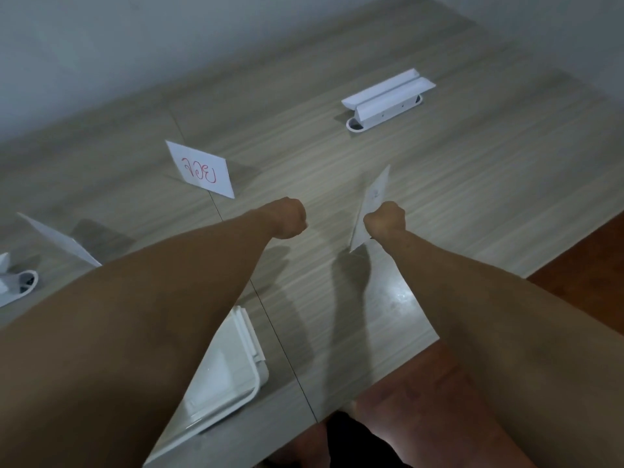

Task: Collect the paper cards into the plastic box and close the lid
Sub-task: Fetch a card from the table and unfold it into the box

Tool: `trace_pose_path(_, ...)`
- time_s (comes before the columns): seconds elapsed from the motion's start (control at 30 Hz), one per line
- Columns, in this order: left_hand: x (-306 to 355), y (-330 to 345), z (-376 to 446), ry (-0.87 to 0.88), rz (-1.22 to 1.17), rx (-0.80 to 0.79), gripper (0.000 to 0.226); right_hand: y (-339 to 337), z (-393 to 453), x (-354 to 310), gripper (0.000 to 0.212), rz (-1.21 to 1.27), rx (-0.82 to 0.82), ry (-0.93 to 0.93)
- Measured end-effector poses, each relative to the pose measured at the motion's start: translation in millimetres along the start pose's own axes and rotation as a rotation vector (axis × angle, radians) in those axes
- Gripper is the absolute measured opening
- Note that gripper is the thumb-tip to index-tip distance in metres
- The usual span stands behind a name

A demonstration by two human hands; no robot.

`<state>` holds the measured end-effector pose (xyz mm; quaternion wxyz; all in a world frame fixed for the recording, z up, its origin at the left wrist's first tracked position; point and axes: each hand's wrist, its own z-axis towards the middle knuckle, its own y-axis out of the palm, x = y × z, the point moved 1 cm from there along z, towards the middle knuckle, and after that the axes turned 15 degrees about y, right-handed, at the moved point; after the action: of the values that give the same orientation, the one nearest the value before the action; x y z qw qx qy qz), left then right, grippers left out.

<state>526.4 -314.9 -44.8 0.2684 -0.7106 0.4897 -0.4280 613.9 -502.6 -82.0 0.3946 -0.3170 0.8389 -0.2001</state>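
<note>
My right hand (pixel 385 220) is shut on a white paper card (pixel 373 201), held edge-on above the middle of the table. To its left, my left hand (pixel 288 218) is a closed fist holding nothing. A white card with red writing (pixel 202 170) stands further back on the left. Another white card (pixel 59 239) leans at the far left. The white plastic box (pixel 233 363) sits near the table's front edge, partly hidden under my left forearm; its lid cannot be made out.
A white cable-port cover (pixel 388 97) stands open at the back right of the wooden table (pixel 489 170). Another white port fitting (pixel 20 282) is at the left edge. Brown floor (pixel 591 251) shows past the table's right edge.
</note>
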Motion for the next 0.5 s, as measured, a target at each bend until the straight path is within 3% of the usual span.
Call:
trace_pose_path(0.2,-2.3,-21.7,-20.0,-0.027,0.118,0.1,0.054,-17.4,-13.3,-9.1,0.019,0.127,-0.114,-0.16)
trace_pose_path(0.4,1.1,-60.6,-82.1,-0.003,0.109,0.528,0.076,-25.4,-79.7,-36.4,0.03,0.077,-0.417,-0.329)
trace_pose_path(0.5,-9.5,-59.6,-146.0,0.03,0.053,0.651,0.075,-6.2,-135.1,-42.3,0.028,-0.054,-0.498,-0.444)
